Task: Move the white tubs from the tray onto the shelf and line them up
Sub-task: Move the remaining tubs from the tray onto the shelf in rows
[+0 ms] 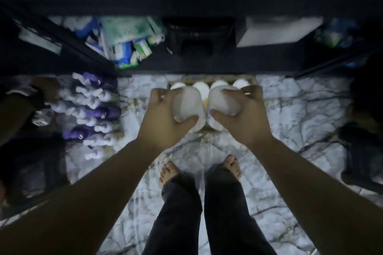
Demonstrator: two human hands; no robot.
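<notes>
Each hand wraps one white tub above the tray (209,79) on the marble floor: left hand (165,118) on the left tub (184,103), right hand (244,118) on the right tub (224,100), fingers curled round the sides; four more tubs (202,89) wait behind. Lift both level and apart so they don't knock; set them on the dark shelf (207,68) ahead, edges flush.

Looking down, I see both my arms bare from the elbow, no sleeves, watch or rings on my left hand (165,118) or right hand (242,118). I wear dark trousers (207,213), frayed at the hem, and my feet (169,172) are bare.
</notes>
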